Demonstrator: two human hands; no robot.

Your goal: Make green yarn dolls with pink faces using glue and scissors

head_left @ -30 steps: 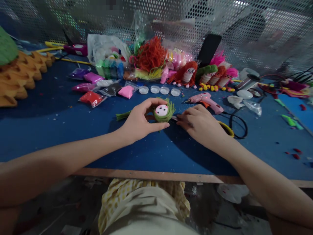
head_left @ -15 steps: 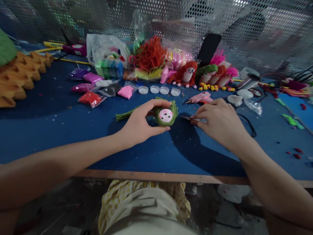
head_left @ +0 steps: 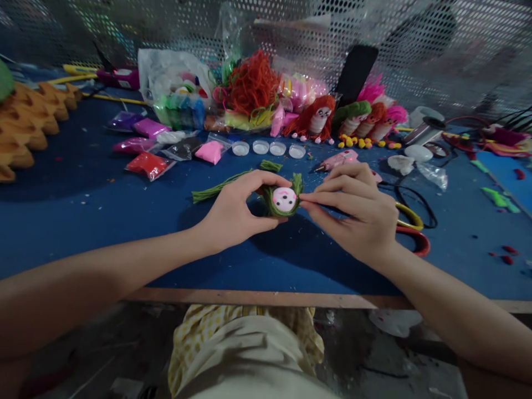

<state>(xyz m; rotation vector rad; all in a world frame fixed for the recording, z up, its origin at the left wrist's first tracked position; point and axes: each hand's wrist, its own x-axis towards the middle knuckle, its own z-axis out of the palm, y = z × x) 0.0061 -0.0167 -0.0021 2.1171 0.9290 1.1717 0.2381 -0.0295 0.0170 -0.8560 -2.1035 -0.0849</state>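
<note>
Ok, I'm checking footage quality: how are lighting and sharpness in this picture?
Head view: dim overall; a shadow darkens the blue table below the right hand; clear plastic glints at right; the perforated screen looks hazy, but dark spots on the doll head are readable.

Dim wide-angle view, muted light
Soft shadows darken the flat blue counter (head_left: pixel 83 216); small highlights glint on the perforated grey metal screen (head_left: pixel 353 25), blurred toward the corners.

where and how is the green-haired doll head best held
Probably across its near and far yarn-covered edges, from the left: the round doll head faces the camera, so this leaves its face uncovered, and the right hand is at its right edge.
</note>
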